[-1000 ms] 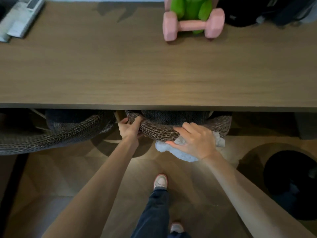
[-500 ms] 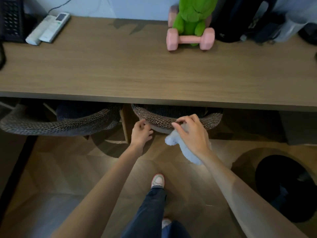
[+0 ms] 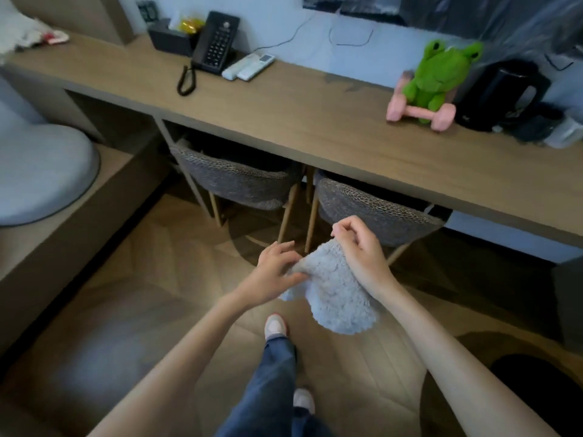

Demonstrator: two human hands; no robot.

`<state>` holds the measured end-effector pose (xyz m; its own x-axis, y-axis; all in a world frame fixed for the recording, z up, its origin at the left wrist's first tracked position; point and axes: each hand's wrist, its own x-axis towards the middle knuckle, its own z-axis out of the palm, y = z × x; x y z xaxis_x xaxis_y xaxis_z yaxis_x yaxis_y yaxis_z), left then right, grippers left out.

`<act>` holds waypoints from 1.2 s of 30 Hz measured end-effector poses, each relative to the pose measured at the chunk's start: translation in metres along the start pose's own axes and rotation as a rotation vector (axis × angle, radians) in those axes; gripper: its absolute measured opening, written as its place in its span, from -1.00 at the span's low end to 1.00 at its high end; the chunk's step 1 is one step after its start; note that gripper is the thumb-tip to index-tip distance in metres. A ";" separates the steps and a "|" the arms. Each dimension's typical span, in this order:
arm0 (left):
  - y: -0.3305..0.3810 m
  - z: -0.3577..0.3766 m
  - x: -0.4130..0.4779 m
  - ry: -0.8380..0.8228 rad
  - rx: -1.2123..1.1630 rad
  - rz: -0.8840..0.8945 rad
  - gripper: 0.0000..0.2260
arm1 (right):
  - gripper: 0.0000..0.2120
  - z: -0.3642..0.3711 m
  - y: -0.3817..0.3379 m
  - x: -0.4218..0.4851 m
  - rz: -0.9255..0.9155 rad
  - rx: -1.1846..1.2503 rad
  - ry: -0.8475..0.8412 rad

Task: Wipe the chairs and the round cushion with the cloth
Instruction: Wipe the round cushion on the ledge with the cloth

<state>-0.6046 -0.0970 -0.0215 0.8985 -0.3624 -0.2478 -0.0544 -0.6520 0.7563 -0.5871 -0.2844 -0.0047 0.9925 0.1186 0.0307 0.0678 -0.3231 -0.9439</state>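
Note:
A fluffy pale grey cloth (image 3: 337, 298) hangs in the air between my hands, above the wooden floor. My right hand (image 3: 359, 247) pinches its upper edge. My left hand (image 3: 276, 271) grips its left side with thumb and fingers. Two woven grey chairs are tucked under the long wooden desk (image 3: 315, 121): the left chair (image 3: 233, 181) and the right chair (image 3: 375, 209), just beyond my hands and apart from them. A round pale grey cushion (image 3: 41, 171) lies on a low wooden platform at the far left.
On the desk stand a black phone (image 3: 216, 42), two white remotes (image 3: 249, 66), a green frog plush (image 3: 437, 77) with a pink dumbbell (image 3: 419, 113), and a black kettle (image 3: 501, 93). A black round object (image 3: 536, 395) sits on the floor at lower right. My legs and shoes (image 3: 276, 326) are below.
I have stepped back and turned left, away from the right chair. Both hands left the chair's back; my left hand now holds the cloth together with my right.

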 end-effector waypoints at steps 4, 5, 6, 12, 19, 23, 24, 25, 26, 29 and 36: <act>-0.035 -0.049 -0.068 0.174 -0.123 -0.071 -0.94 | -0.81 0.054 -0.026 -0.006 0.081 -0.024 -0.218; -0.047 -0.062 -0.083 0.220 -0.132 -0.089 -0.94 | -0.79 0.069 -0.033 -0.006 0.092 -0.049 -0.309; -0.059 -0.075 -0.099 0.255 -0.136 -0.106 -0.93 | -0.76 0.086 -0.039 -0.005 0.087 -0.089 -0.407; -0.131 -0.149 -0.169 0.405 -0.170 -0.172 -0.89 | -0.62 0.190 -0.077 0.019 -0.060 -0.338 -0.744; -0.243 -0.270 -0.244 0.621 -0.316 -0.383 -0.87 | -0.62 0.377 -0.130 0.074 -0.105 -0.253 -0.682; -0.286 -0.322 -0.265 0.655 -0.294 -0.399 -0.86 | -0.72 0.448 -0.163 0.094 -0.208 -0.367 -0.633; -0.296 -0.333 -0.267 0.661 -0.281 -0.394 -0.88 | -0.72 0.461 -0.169 0.100 -0.239 -0.385 -0.622; -0.306 -0.343 -0.268 0.674 -0.267 -0.390 -0.90 | -0.72 0.472 -0.175 0.108 -0.261 -0.393 -0.626; -0.316 -0.353 -0.267 0.695 -0.242 -0.393 -0.91 | -0.72 0.482 -0.180 0.117 -0.263 -0.396 -0.643; -0.348 -0.378 -0.252 0.791 -0.064 -0.493 -0.89 | -0.73 0.517 -0.188 0.147 -0.169 -0.369 -0.683; -0.386 -0.437 -0.189 0.593 -0.109 -0.248 -0.41 | -0.73 0.597 -0.193 0.255 0.158 -0.069 -0.609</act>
<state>-0.5631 0.5146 -0.0019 0.9683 0.2398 -0.0703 0.2022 -0.5866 0.7842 -0.4084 0.3685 -0.0110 0.7561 0.5714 -0.3190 -0.0482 -0.4376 -0.8979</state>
